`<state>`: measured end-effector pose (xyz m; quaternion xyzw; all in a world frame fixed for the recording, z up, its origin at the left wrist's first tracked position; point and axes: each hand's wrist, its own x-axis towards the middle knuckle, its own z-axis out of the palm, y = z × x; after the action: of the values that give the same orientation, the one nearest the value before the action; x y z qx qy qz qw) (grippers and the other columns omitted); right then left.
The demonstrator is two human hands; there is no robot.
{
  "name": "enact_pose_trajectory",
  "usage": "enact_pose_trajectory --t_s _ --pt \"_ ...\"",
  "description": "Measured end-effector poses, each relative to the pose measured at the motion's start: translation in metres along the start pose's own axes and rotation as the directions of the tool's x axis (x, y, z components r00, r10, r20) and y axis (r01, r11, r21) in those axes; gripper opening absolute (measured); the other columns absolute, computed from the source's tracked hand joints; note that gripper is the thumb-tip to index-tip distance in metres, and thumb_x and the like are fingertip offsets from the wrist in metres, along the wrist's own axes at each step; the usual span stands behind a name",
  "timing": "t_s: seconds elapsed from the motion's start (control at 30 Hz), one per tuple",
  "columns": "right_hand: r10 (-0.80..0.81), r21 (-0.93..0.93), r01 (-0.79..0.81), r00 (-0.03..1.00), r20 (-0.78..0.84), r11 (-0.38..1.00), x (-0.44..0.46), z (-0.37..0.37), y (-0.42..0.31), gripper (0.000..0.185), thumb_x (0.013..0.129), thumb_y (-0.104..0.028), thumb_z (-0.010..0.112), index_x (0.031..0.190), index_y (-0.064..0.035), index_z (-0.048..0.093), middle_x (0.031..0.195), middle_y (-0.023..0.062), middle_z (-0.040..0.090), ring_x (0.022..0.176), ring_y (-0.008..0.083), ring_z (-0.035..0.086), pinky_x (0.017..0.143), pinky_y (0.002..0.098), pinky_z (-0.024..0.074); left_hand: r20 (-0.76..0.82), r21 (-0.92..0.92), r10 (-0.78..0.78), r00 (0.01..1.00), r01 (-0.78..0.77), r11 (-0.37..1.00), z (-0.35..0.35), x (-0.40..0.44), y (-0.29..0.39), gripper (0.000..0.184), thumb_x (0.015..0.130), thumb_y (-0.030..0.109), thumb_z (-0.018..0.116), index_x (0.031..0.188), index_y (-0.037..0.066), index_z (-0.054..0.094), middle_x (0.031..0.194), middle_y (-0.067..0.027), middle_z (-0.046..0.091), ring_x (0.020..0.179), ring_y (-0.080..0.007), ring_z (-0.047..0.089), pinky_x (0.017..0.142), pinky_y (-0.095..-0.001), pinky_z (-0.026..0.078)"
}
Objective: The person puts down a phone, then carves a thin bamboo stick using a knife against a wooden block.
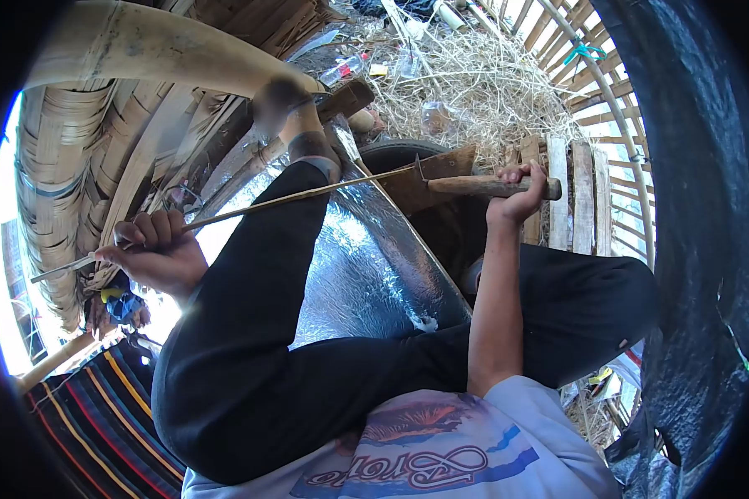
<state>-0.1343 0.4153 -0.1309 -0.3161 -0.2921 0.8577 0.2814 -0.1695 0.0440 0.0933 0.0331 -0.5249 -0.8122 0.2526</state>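
Observation:
My left hand [160,249] is closed around a long thin bamboo strip [287,199], near its left end. The strip slants up to the right across my raised knee. Gripped in my right hand [520,193] is a wooden-handled blade tool [466,186], its narrow metal part standing at the handle's left end. The strip's far end lies right by that metal, over a brown wooden board [448,169]; whether they touch, I cannot tell.
A dark round rim [399,150] sits behind the board. Shiny silvery sheeting [354,279] spreads between my legs. Dry straw [495,83] with litter lies beyond. Slatted bamboo [632,158] and dark plastic sheeting [699,208] stand at right, a thick bamboo pole [175,54] at upper left.

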Motion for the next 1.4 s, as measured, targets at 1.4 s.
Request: enact_pose_trajectory --t_s 1.4 --pt "-0.056 -0.42 0.471 0.714 0.697 0.776 -0.054 0.035 0.02 0.011 0.075 -0.006 0.062 0.067 -0.0022 0.056 0.062 0.001 0.055 0.051 0.0076 0.05 0.048 0.0232 0.0381 0.05 0.043 0.006 0.999 -0.008 0.999 0.003 -0.003 0.002 0.061 0.09 0.065 0.043 0.058 0.015 0.031 0.048 0.0049 0.017 0.046 -0.0078 0.009 0.047 -0.0295 0.01"
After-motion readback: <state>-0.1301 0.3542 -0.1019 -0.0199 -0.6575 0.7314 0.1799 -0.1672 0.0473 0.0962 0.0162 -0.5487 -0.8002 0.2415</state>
